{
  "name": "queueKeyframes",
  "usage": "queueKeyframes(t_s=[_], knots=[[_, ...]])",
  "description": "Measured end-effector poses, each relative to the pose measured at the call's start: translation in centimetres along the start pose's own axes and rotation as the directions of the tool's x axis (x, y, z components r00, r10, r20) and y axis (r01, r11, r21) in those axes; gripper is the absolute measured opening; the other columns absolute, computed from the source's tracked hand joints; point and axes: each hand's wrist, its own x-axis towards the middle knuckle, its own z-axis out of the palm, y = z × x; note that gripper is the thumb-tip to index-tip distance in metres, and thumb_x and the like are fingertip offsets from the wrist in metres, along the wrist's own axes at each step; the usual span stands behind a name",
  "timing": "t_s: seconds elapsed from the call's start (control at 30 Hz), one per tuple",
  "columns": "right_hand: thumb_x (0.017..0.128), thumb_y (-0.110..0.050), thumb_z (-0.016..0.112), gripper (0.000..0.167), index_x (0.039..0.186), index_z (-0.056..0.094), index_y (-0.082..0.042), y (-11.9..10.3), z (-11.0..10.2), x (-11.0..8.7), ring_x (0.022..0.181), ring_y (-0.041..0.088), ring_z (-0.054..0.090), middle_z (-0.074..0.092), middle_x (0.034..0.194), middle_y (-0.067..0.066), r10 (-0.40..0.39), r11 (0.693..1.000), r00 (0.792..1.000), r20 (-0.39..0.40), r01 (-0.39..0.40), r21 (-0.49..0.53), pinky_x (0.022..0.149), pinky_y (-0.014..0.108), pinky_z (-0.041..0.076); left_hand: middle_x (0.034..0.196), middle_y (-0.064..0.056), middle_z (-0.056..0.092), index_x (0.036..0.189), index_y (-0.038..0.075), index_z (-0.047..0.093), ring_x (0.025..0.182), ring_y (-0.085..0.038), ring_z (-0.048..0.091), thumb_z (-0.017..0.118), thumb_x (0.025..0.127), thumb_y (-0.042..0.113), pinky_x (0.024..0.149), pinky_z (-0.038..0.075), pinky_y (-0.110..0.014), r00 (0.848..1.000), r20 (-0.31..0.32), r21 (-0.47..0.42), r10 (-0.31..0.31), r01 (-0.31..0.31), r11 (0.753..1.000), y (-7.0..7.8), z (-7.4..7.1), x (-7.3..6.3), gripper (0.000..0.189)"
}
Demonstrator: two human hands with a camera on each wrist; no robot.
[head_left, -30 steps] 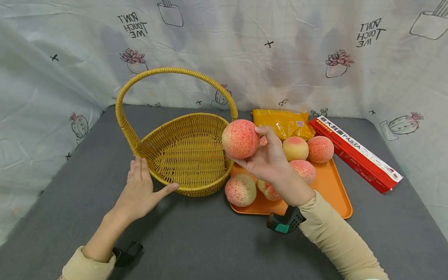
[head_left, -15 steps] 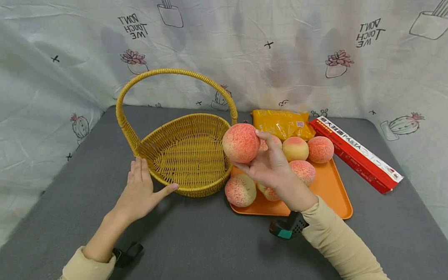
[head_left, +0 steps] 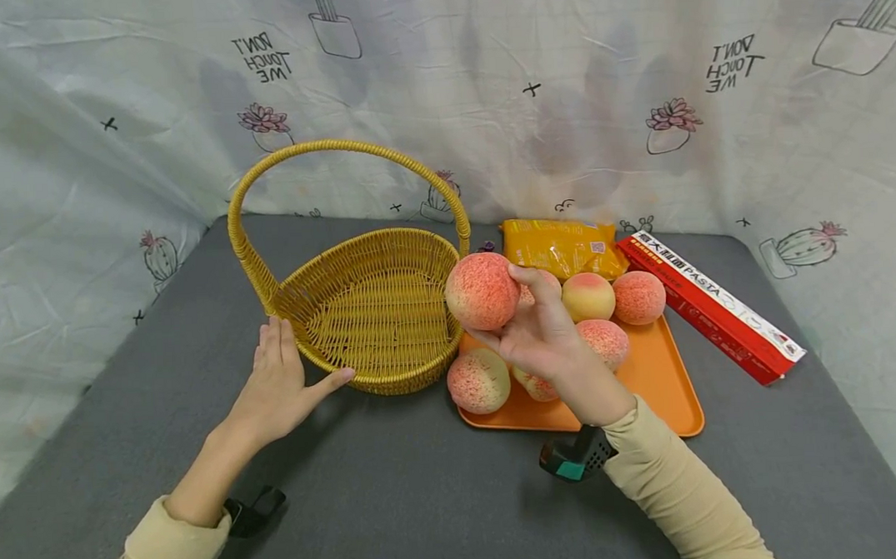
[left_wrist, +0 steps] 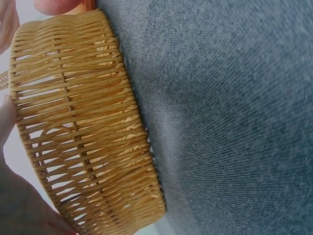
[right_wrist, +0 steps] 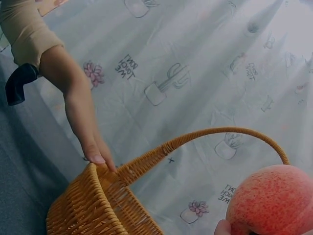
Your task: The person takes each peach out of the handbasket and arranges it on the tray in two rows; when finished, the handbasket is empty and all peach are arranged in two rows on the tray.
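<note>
In the head view my right hand [head_left: 544, 338] grips a pink-and-yellow peach [head_left: 482, 291], held up beside the right rim of a yellow wicker basket [head_left: 392, 385]. The same peach [right_wrist: 274, 200] fills the lower right corner of the right wrist view. My left hand [head_left: 276, 391] lies against the basket's near left side, fingers straight and thumb out along the front rim. The basket has a tall arched handle [head_left: 344, 144], and its woven floor shows bare. Several more peaches lie on an orange tray [head_left: 666, 387] under and behind my right hand, one [head_left: 478, 381] at its near left corner.
A yellow plastic packet [head_left: 563, 248] lies behind the tray. To its right a long red and white pasta box [head_left: 712, 305] rests at a slant. A patterned white curtain [head_left: 523, 101] hangs behind the grey table [head_left: 397, 498].
My right hand has sunk slightly with the peach, staying beside the basket's right rim. The left hand keeps its place on the basket. The head view has shifted a little.
</note>
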Motion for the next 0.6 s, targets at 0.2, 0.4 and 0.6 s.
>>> queueKeyframes(t_s=[0.2, 0.4, 0.6], knots=[[0.086, -0.023, 0.07, 0.061, 0.14, 0.04, -0.018, 0.7, -1.1, 0.2, 0.13, 0.027, 0.036, 0.035, 0.143, 0.007, -0.01, 0.999, 1.0, -0.004, 0.01, -0.05, 0.092, 0.038, 0.048, 0.151, -0.037, -0.017, 0.146, -0.016, -0.013, 0.139, -0.052, -0.015, 0.048, 0.092, 0.067, 0.112, 0.001, -0.061, 1.0, 0.005, 0.005, -0.007, 0.007, 1.0, 0.2, 0.2, 0.1, 0.116], [0.086, -0.022, 0.07, 0.075, 0.147, 0.029, -0.008, 1.7, -2.5, 0.7, 0.134, 0.024, 0.032, 0.031, 0.146, 0.009, 0.034, 0.997, 0.998, -0.059, -0.038, -0.064, 0.113, 0.035, 0.028, 0.151, -0.036, -0.02, 0.145, -0.015, -0.014, 0.139, -0.05, -0.018, 0.048, 0.092, 0.066, 0.112, 0.0, -0.061, 1.0, 0.005, -0.002, -0.01, 0.01, 1.0, 0.3, 0.4, 0.2, 0.116], [0.088, -0.021, 0.068, 0.059, 0.137, 0.039, -0.008, 1.4, -2.8, 0.6, 0.129, 0.024, 0.037, 0.039, 0.14, 0.008, -0.009, 0.999, 0.998, -0.066, 0.005, -0.054, 0.113, 0.037, 0.028, 0.15, -0.036, -0.022, 0.145, -0.017, -0.013, 0.138, -0.05, -0.021, 0.048, 0.092, 0.065, 0.112, 0.0, -0.062, 1.0, 0.005, -0.007, -0.017, 0.017, 1.0, 0.3, 0.5, 0.2, 0.115]])
